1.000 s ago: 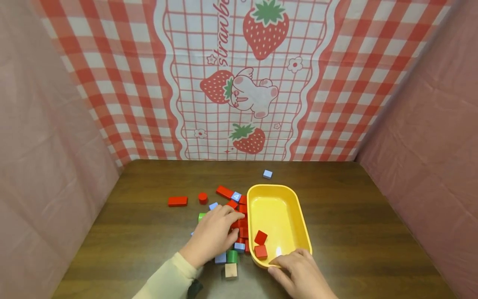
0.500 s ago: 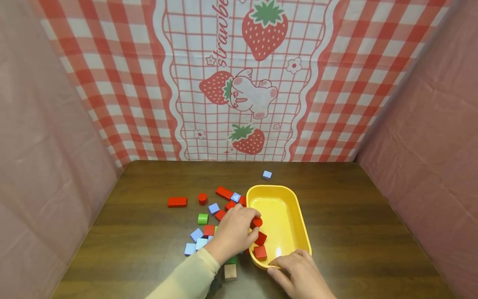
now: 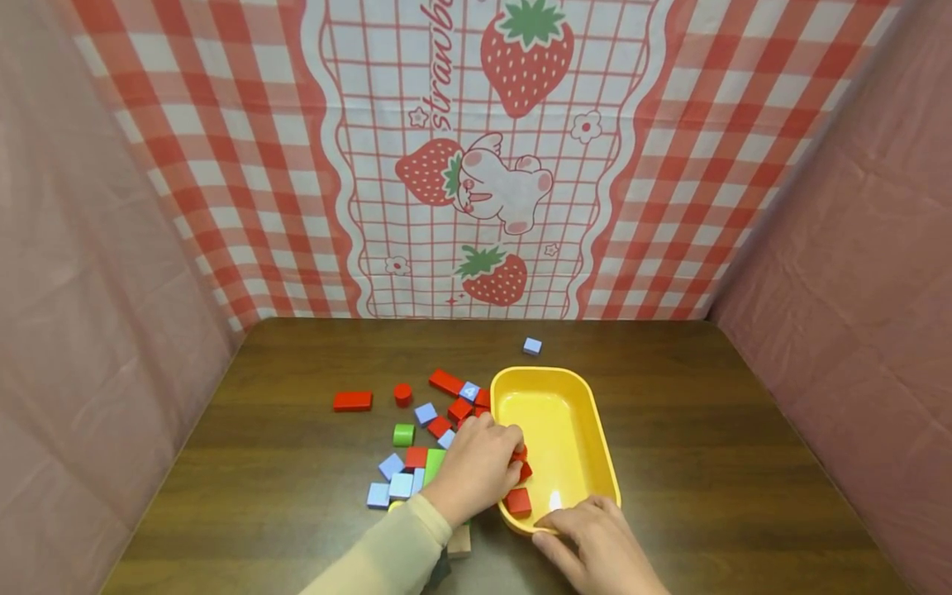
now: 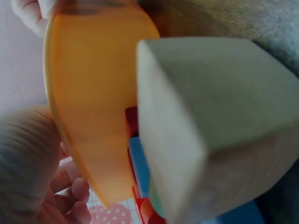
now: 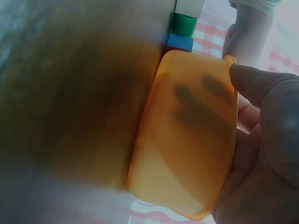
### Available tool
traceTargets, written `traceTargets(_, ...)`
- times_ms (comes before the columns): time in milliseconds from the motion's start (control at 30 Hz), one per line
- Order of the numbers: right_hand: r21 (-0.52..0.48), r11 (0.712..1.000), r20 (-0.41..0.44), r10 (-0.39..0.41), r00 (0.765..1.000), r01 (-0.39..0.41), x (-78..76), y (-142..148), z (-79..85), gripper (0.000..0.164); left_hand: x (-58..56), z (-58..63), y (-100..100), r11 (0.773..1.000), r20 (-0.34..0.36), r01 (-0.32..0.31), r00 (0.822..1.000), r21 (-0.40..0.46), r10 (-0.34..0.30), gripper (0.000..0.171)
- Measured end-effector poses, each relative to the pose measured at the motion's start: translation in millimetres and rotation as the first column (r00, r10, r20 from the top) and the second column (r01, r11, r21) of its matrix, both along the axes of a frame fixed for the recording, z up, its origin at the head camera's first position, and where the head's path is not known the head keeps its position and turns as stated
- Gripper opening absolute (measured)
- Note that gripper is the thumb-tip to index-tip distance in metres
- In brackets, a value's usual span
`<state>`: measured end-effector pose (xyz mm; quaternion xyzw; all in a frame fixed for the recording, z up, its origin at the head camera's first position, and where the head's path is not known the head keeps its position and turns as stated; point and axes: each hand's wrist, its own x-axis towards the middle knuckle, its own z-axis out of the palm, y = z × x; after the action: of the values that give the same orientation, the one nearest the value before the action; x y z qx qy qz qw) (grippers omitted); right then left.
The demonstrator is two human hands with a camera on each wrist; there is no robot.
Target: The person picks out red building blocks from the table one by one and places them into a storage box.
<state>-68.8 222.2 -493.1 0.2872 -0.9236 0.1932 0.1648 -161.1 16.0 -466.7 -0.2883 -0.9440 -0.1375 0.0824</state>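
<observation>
My left hand [image 3: 476, 463] reaches over the left rim of a yellow tray [image 3: 550, 413], its fingers and thumb around a small red cylinder [image 3: 522, 453] that they mostly cover. Inside the tray, right by that piece, lies a red block [image 3: 526, 472], with another red block [image 3: 518, 502] nearer the front. My right hand [image 3: 598, 545] grips the tray's near right corner, thumb in front of the wall and fingers over the rim. The right wrist view shows its thumb pressed at the rim of the tray [image 5: 187, 140]. Loose toy blocks crowd the tray's left side, partly hidden under my left forearm.
A red bar [image 3: 353, 402], a red cylinder [image 3: 403, 395] and a green piece [image 3: 404, 435] lie to the left. One pale blue block [image 3: 532, 346] sits behind the tray. A plain wooden cube [image 4: 219, 93] stands close to the left wrist. A checked cloth [image 3: 260, 165] hangs behind the table.
My left hand has moved right from the block pile over the tray's rim, bringing a red cylinder, and has since lowered it beside the blocks inside. My right hand stays on the tray's corner.
</observation>
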Motion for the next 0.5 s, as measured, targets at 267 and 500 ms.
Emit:
traceTargets(267, 0.017, 1.0, 0.036, -0.016, 0.999, 0.015, 0.6, -1.2, 3.0, 0.018, 1.8, -3.2, 2.2, 0.999, 0.031, -0.042, 0.999, -0.016, 0.042, 0.02)
traceTargets(500, 0.023, 1.0, 0.051, -0.022, 0.998, 0.021, 0.7, -1.6, 3.3, 0.015, 3.8, -3.8, 2.6, 0.998, 0.038, -0.052, 0.998, -0.03, 0.053, 0.02)
